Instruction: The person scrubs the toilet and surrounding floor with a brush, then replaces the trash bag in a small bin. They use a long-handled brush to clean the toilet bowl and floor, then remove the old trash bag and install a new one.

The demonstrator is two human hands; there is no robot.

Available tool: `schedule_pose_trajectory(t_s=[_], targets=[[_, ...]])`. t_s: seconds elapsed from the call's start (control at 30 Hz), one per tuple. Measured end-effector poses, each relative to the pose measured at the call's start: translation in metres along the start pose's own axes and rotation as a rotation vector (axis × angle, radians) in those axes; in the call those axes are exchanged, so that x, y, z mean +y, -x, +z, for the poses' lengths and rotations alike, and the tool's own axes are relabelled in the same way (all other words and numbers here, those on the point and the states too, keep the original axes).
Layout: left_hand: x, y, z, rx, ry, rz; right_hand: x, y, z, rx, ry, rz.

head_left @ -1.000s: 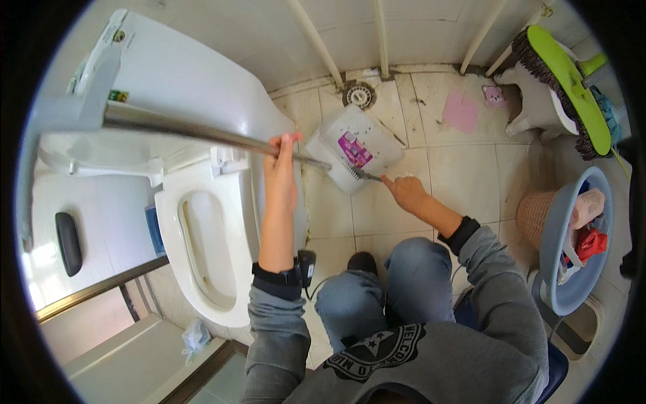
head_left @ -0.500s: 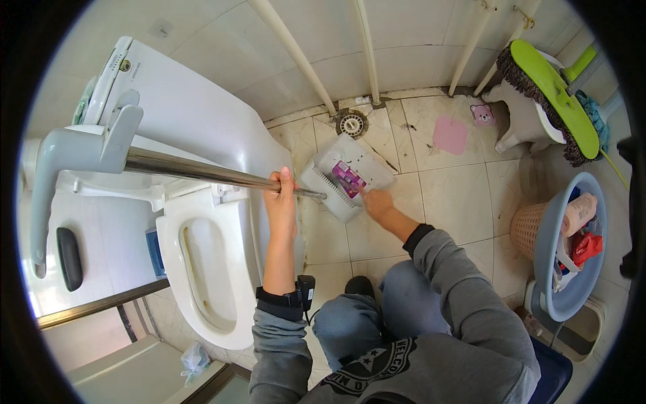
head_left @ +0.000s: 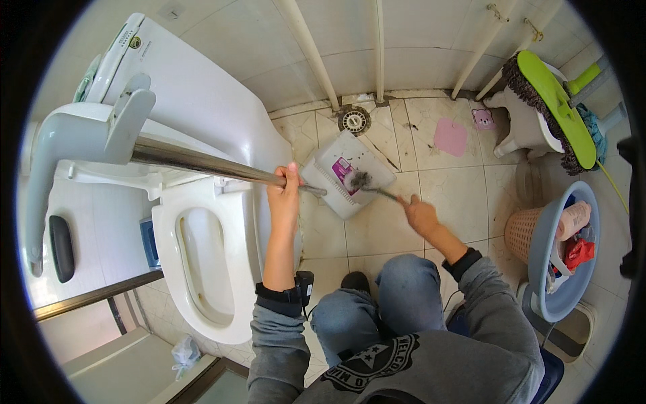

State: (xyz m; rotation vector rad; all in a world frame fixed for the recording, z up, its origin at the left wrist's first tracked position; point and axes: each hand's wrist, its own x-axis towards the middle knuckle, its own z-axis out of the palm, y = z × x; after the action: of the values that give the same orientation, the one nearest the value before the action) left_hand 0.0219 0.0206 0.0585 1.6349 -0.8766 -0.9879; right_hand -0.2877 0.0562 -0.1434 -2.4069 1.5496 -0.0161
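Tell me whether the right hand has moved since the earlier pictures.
Yes: judged against the round floor drain, the right hand is now farther to the right than in both earlier pictures.

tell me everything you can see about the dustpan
The dustpan is a pale, plastic-looking pan lying askew on the tiled floor, with a row of comb teeth, a purple label and dark specks on its surface. A shiny, metal-looking pole rises from it, ending in a grey hooked grip. The left hand clasps the pole; a brush head is over the pan, contact unclear.
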Motion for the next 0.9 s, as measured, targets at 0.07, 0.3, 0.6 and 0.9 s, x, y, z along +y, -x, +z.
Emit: schedule_pose_trajectory(t_s=[0.07,0.3,0.6,0.9], targets=[[-0.001,0.000,0.001,-0.014,0.006,0.019,-0.014,-0.001,0.006,-0.198,-0.035,-0.072],[-0.005,0.002,0.001,-0.033,0.015,0.014,0.000,-0.127,0.030,0.125,0.151,-0.016],[-0.007,-0.004,-0.001,-0.006,-0.007,0.052,0.017,-0.009,-0.007,-0.040,0.005,-0.159],[-0.008,-0.003,-0.002,-0.044,-0.015,0.006,0.016,0.020,-0.006,-0.107,-0.097,-0.061]])
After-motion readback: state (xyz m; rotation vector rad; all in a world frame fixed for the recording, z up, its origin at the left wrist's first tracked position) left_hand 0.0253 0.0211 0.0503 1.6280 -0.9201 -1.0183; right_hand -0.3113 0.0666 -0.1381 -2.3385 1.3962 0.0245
